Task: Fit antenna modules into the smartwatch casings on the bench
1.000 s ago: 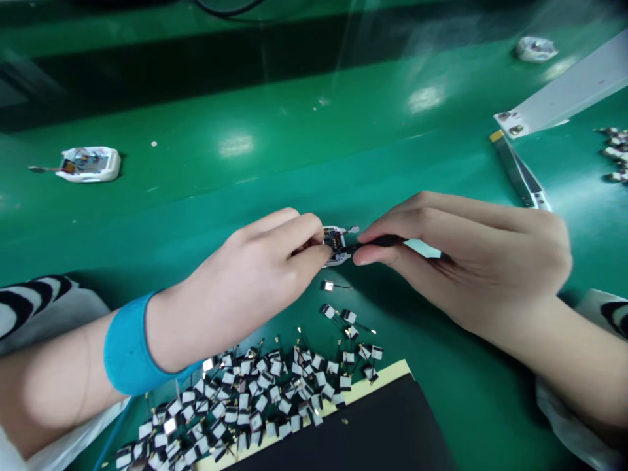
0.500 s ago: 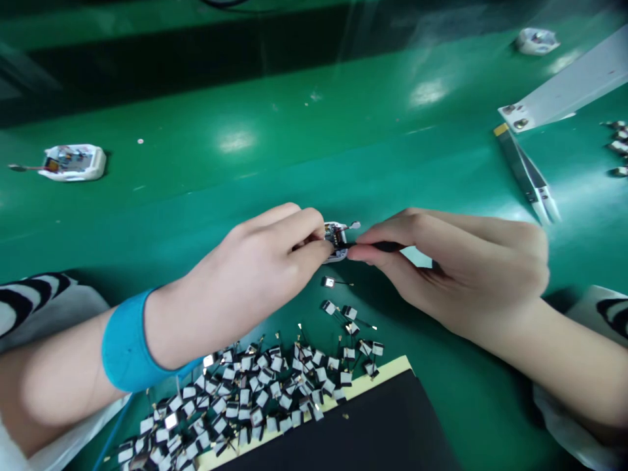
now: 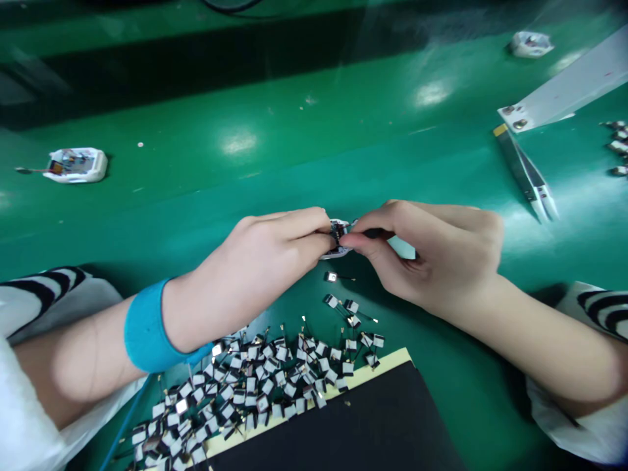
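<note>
At the far left of the green table [image 3: 186, 170] sits a white case [image 3: 93, 166], its inner parts facing up and a thin wire running out of its left end; nearer the person lies a white sleeve [image 3: 29, 405] with black stripes, then a blue wristband [image 3: 147, 330] around the left wrist, with a blue cord [image 3: 122, 425] trailing down from it; the left hand [image 3: 265, 255] reaches in from there, thumb and fingers pinching the left end of a second white case [image 3: 338, 252]; below this hand spreads a heap of small square parts [image 3: 239, 397] with short black leads, reaching onto the yellow edge [image 3: 392, 360] of a black mat [image 3: 353, 425]; the second case is at the middle of the view, between the two hands, its left side hidden by fingers; one loose square part [image 3: 331, 277] lies just below it; the right hand [image 3: 426, 252] comes close from the other side, thumb and forefinger pinching a black tool [image 3: 375, 233], whose tip is hidden; further right, a third white case [image 3: 532, 44] stands at the back, tweezers [image 3: 523, 173] lie near the end of a white bar [image 3: 569, 91], and small metal pieces [image 3: 619, 147] sit at the right edge.
</note>
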